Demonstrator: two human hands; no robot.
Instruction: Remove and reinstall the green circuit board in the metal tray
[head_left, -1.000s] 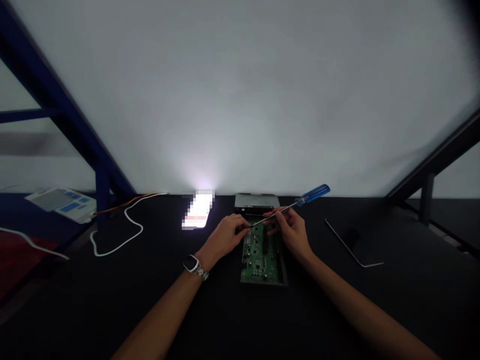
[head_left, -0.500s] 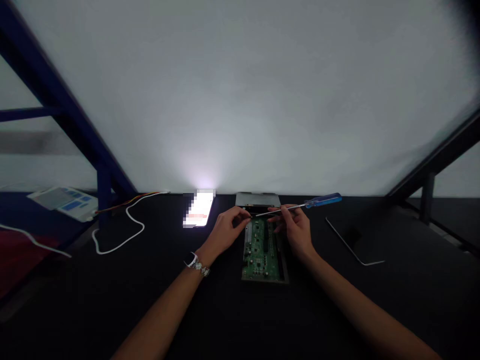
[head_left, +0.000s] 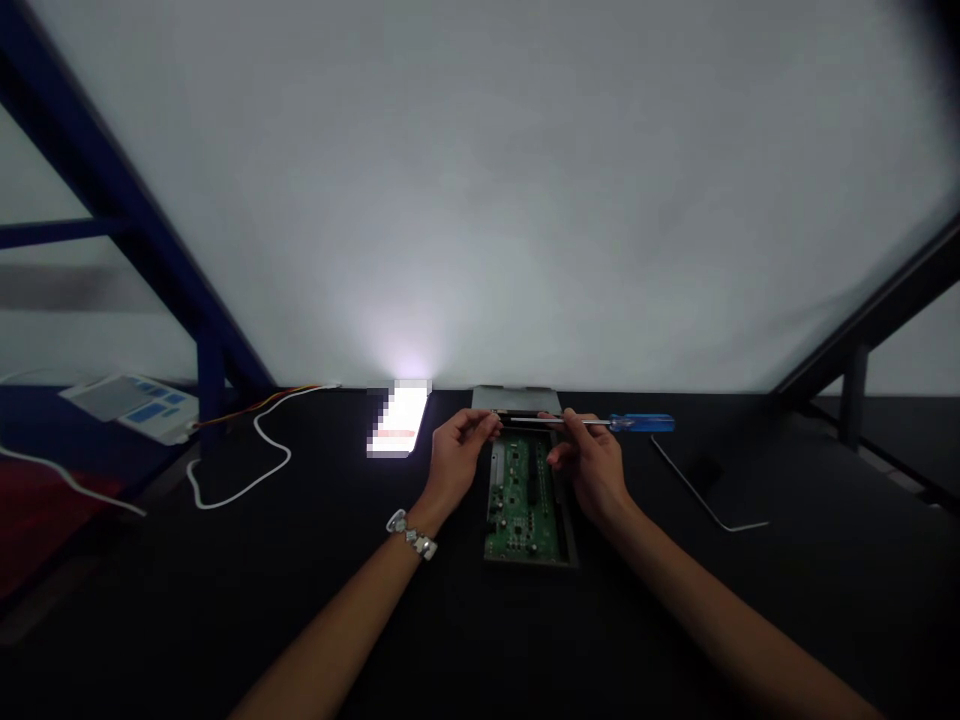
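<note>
My right hand grips a screwdriver by its thin metal shaft; the clear blue handle points right and lies nearly level. My left hand is pinched close to the screwdriver's tip, over the far end of a green circuit board. Whatever sits between the left fingers is too small to make out. The board lies in a metal frame on the black table, its long side running away from me. A flat grey metal part is behind it, against the wall.
A brightly lit phone lies left of my left hand. Farther left are a white cable and a white device with blue buttons. On the right rests a bent metal rod. Blue frame bars slope at the left side.
The screwdriver has turned from slanted to nearly level, its handle lower. My left wrist has rotated, and the left fingers have risen slightly with the tip.
</note>
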